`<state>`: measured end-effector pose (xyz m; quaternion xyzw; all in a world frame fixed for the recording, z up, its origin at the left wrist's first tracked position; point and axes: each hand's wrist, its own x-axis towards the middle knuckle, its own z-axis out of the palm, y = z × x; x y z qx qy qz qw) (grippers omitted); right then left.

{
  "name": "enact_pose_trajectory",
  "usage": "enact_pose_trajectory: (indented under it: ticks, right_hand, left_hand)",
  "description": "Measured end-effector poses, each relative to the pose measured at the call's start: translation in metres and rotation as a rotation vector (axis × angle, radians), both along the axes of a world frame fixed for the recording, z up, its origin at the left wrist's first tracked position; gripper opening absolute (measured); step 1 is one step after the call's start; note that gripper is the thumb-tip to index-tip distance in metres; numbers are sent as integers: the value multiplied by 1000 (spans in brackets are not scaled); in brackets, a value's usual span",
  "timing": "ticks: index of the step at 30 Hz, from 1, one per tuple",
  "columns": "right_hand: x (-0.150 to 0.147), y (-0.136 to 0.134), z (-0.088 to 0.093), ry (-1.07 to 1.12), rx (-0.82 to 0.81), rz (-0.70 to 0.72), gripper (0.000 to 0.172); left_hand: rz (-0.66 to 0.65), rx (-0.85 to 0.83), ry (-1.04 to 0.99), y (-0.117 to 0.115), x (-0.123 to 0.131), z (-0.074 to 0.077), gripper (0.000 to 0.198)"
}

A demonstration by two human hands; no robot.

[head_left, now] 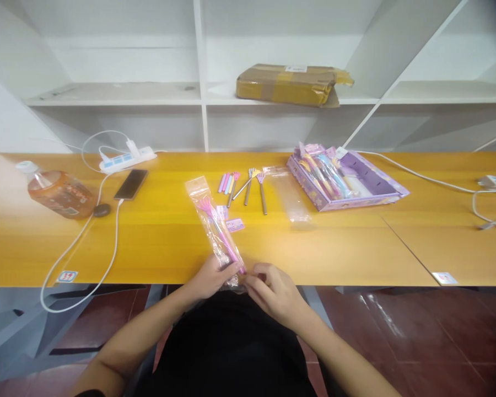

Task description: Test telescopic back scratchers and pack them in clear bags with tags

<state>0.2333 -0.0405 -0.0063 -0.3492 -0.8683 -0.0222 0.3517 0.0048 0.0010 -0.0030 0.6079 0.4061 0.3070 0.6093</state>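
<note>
A pink back scratcher (224, 238) lies inside a clear plastic bag (197, 187), its hand-shaped head pointing away from me. My left hand (210, 278) is closed around the near part of the bag, thumb over the handle. At the bag's near end, the fingers of my right hand (278, 291) are pinched together on its edge; the exact grip is partly hidden. Small printed cards (235, 224) lie beside the bag. Beyond are several loose back scratchers (263, 194) with metal rods, and short coloured handle sleeves (223, 182).
A purple box (372, 198) of bagged back scratchers stands at right, with an empty plastic bag (293, 201) beside it. To the left are a phone (131, 184), power strip (128, 159), white cable (116, 242) and drink bottle (60, 193). A taped carton (285, 84) sits on the shelf.
</note>
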Motion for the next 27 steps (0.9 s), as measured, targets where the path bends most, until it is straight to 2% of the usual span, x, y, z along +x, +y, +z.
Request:
enact_pose_trajectory:
  ticks: [4,7,10,13,20,27]
  right_hand:
    - [7,2,2,112,37,83,28]
    - [7,4,5,153,-17,183,32]
    - [5,6,7,146,-43,239,28]
    - [4,8,7,147,-26,257,23]
    - [7,5,5,145,14,336,22]
    - [4,4,5,154,11,330,22]
  left_hand:
    - [-96,101,11,1,-2,1,48]
    - [-71,163,-11,0,-3,-1,44]
    - [-3,130,-23,-2,-5,-5,60]
    - [-11,66,-34,-3,-6,-5,69]
    - [-111,9,-16,-1,-7,1,68]
    - [-113,33,-28,-1,-7,0,62]
